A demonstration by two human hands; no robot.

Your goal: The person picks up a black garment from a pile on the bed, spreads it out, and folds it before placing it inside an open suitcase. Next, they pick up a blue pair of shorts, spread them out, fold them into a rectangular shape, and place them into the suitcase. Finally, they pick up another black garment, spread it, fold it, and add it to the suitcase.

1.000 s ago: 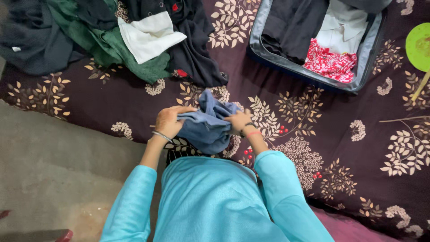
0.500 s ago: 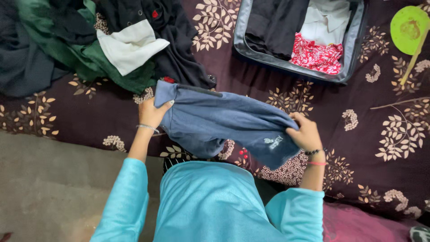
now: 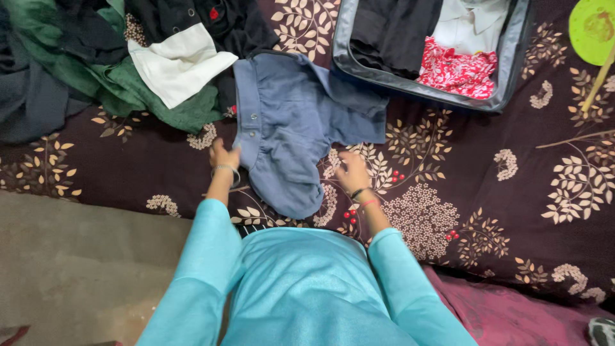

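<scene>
Lying between both hands' fingers [image 3: 225, 154] — blue shorts [image 3: 288, 134], spread flat.

shorts [image 3: 291, 128]: matt blue cloth, metal buttons
bedsheet [image 3: 500, 205]: soft printed cloth
suitcase [image 3: 410, 86]: smooth grey rim
floor [image 3: 77, 269]: rough, matt

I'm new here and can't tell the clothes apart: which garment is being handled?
On the dark floral bedspread, below the open grey suitcase, lies a blue-grey pair of shorts. It lies spread flat between both hands, unlike the heaped green, black and white clothes.
</scene>
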